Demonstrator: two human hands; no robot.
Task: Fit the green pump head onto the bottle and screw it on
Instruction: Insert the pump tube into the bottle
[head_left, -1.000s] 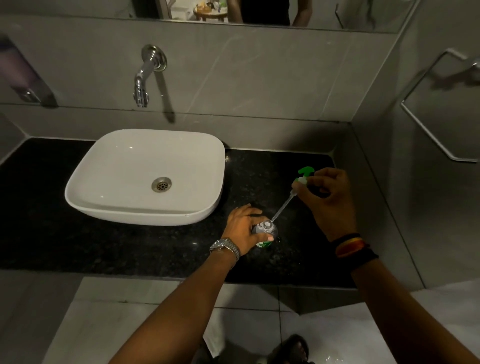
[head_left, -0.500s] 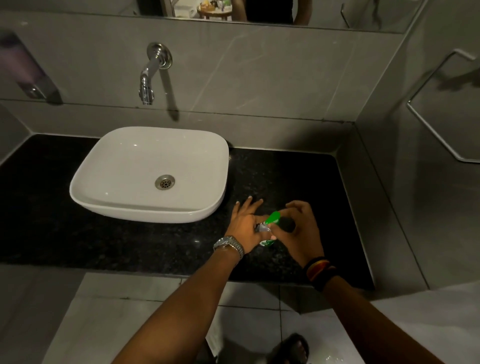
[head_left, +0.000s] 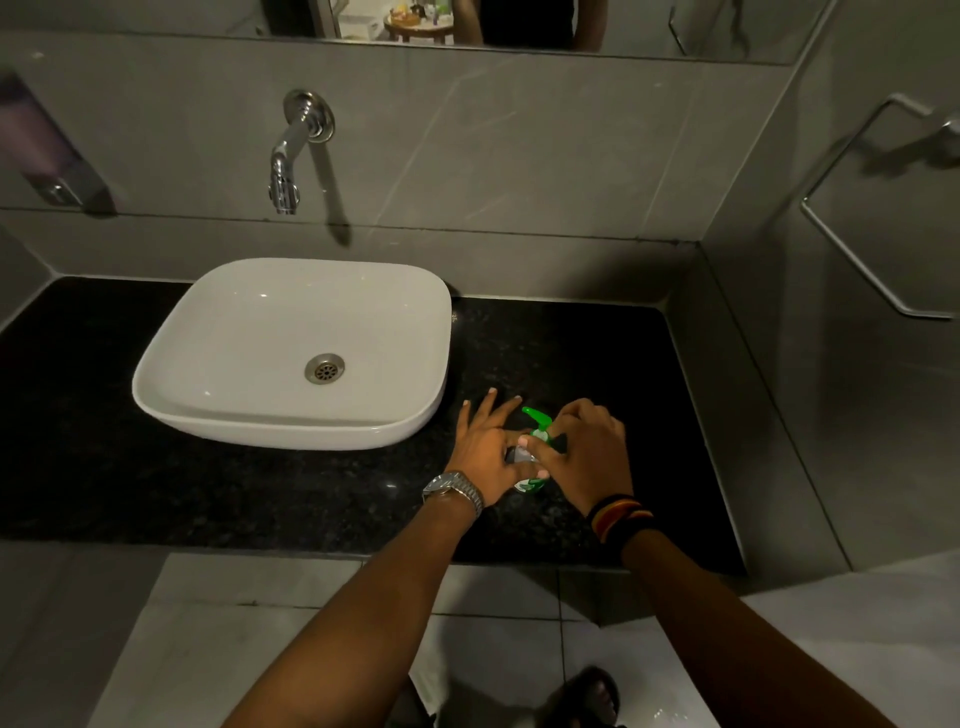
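Sitting on the neck of the bottle (head_left: 525, 480), the green pump head (head_left: 537, 422) looks fitted, with no dip tube showing between the two. So the first half of the task appears done and the screwing is what remains. Whether the collar has caught any thread cannot be told, because fingers cover the joint.

The bottle stands upright on the dark worktop (head_left: 260, 483), just right of the white basin (head_left: 291, 353) and close to the front edge. Its long axis runs vertically, almost straight up toward the camera, so it appears much foreshortened. The pump's spout points away from the person and slightly left, toward the back wall.

The left hand (head_left: 488, 452) steadies the bottle, thumb and palm against its side and the other fingers spread out over the worktop. The right hand (head_left: 587, 449) is closed around the pump collar, fingertips pinching it, placed as if to twist.
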